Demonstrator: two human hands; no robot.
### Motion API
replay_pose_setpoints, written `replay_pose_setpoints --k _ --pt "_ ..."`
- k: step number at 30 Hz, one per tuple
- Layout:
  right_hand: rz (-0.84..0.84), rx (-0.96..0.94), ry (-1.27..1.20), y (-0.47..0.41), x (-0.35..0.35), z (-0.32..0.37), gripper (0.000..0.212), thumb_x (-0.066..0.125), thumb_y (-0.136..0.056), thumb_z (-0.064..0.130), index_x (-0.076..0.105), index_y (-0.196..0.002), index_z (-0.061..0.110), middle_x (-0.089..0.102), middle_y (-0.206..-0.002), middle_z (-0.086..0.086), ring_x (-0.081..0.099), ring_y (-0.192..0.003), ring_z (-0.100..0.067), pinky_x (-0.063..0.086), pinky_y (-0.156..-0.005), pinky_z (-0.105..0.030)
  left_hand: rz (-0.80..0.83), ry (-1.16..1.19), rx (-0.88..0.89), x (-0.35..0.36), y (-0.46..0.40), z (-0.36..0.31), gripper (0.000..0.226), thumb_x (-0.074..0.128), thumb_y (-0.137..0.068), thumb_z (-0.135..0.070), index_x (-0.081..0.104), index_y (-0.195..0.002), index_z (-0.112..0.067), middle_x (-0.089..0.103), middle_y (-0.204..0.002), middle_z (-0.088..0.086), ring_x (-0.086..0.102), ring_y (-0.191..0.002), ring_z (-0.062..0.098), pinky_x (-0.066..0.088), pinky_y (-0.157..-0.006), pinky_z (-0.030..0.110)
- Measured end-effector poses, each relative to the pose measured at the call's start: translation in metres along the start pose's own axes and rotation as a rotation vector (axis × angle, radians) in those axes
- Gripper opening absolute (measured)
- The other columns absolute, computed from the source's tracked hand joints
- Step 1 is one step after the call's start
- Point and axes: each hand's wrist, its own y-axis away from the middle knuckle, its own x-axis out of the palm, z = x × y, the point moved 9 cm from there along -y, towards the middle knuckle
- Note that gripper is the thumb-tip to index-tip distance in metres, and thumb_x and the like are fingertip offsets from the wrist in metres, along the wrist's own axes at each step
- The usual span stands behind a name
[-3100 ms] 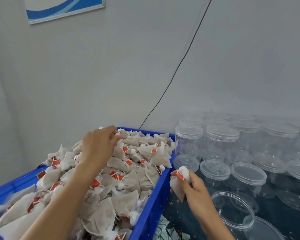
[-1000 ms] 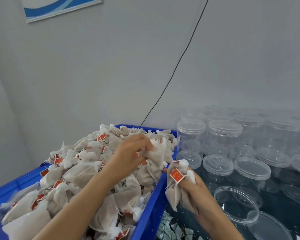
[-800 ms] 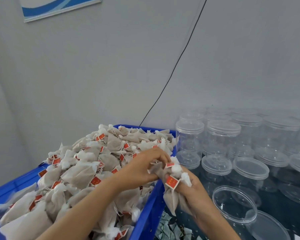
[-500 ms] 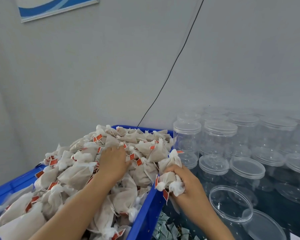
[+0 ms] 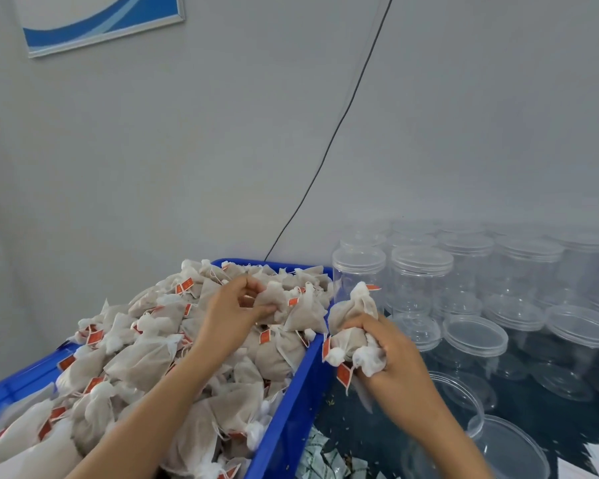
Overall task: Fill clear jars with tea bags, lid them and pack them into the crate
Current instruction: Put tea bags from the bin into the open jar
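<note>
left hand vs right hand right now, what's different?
The left hand is over the blue crate, pinching a single tea bag on the heap. The right hand is outside the crate, over the dark table, gripping a bunch of tea bags. Both hold tea bags.

L hand (image 5: 234, 311): forearm extended forward, fingers (image 5: 256, 292) curled, pinching | R hand (image 5: 389, 354): palm down, fingers curled in a full grip, wrist bent inward
</note>
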Motion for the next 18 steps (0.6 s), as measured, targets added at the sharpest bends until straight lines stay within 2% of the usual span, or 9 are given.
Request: replay_pose_setpoints --k 5,8,10,13,15,18 --pt "0.029 -0.026 0.080 0.003 -0.043 0.009 0.029 0.066 -0.075 0.008 0.063 -0.087 0.033 0.063 -0.093 0.015 0.060 -0.084 -0.008 0.045 -0.068 -0.015 0.144 0.178 0.146 0.049 0.016 -0.052 0.024 0.075 -0.074 0.002 0.058 -0.080 -0.014 0.066 -0.081 -0.005 0.064 -0.081 0.011 0.057 -0.074 0.026" --pt "0.060 0.011 0.108 0.009 -0.074 0.004 0.030 0.068 -0.079 0.006 0.064 -0.087 0.035 0.066 -0.093 0.014 0.061 -0.085 -0.006 0.045 -0.070 -0.012 0.220 0.256 0.200 0.082 0.026 -0.075 0.029 0.071 -0.075 0.010 0.055 -0.077 -0.014 0.063 -0.080 -0.001 0.063 -0.080 0.013 0.055 -0.071 0.021" --pt "0.088 0.054 0.105 0.016 -0.095 -0.003 0.033 0.068 -0.078 0.001 0.066 -0.086 0.033 0.067 -0.092 0.011 0.062 -0.084 -0.007 0.046 -0.071 -0.012 0.275 0.287 0.222 0.107 0.035 -0.086 0.032 0.070 -0.074 0.013 0.055 -0.075 -0.016 0.061 -0.079 0.000 0.059 -0.077 0.008 0.052 -0.068 0.019" --pt "0.089 0.120 0.140 0.029 -0.125 -0.017 0.032 0.067 -0.079 0.001 0.067 -0.088 0.031 0.069 -0.092 0.009 0.064 -0.084 -0.008 0.048 -0.072 -0.017 0.378 0.251 0.216 0.149 0.048 -0.091 0.031 0.074 -0.075 0.004 0.053 -0.079 -0.020 0.060 -0.081 -0.003 0.058 -0.078 0.009 0.051 -0.073 0.027" --pt "0.031 0.164 0.134 0.036 -0.143 -0.028 0.040 0.064 -0.079 -0.004 0.066 -0.087 0.035 0.067 -0.090 0.015 0.063 -0.082 -0.002 0.047 -0.068 -0.011 0.474 0.231 0.159 0.176 0.060 -0.089 0.036 0.077 -0.075 -0.005 0.049 -0.090 -0.022 0.060 -0.086 -0.002 0.059 -0.080 0.012 0.053 -0.075 0.026" --pt "-0.031 0.199 0.124 0.039 -0.159 -0.040 0.047 0.063 -0.078 -0.008 0.066 -0.084 0.039 0.066 -0.086 0.018 0.061 -0.076 0.001 0.045 -0.061 -0.005 0.614 0.148 0.135 0.209 0.079 -0.087 0.049 0.074 -0.079 -0.012 0.037 -0.106 -0.028 0.057 -0.085 0.001 0.058 -0.074 0.011 0.051 -0.070 0.023"
